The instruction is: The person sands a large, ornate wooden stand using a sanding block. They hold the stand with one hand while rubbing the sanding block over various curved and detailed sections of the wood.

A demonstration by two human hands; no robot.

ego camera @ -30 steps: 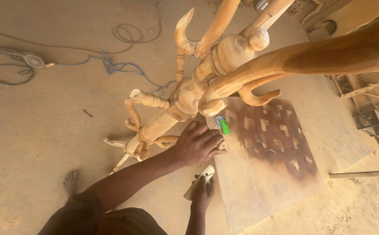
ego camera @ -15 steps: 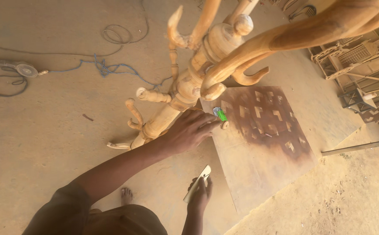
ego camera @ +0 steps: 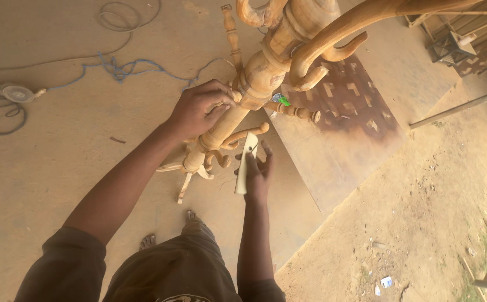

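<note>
Head view: hands (ego camera: pixel 199 109) on wooden stand (ego camera: pixel 254 84)

Board (ego camera: pixel 338 151) on floor right of stand (ego camera: pixel 254 89); cable (ego camera: pixel 115 67) left.

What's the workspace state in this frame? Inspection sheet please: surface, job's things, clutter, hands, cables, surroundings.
Surface: dusty bare floor; flat board with dark stencilled spray marks lies on it.
Job's things: turned wooden coat stand with curved hooks, standing upright; pale folded strip, apparently sandpaper.
Clutter: small green item on the board's edge; paper scraps on the sandy ground.
Hands: left hand wraps the stand's post; right hand holds the strip, close beside the post.
Cables: blue cord tangled on the floor; dark cable coil; round corded device at left.
Surroundings: wooden frames upper right; sandalled feet below.
</note>
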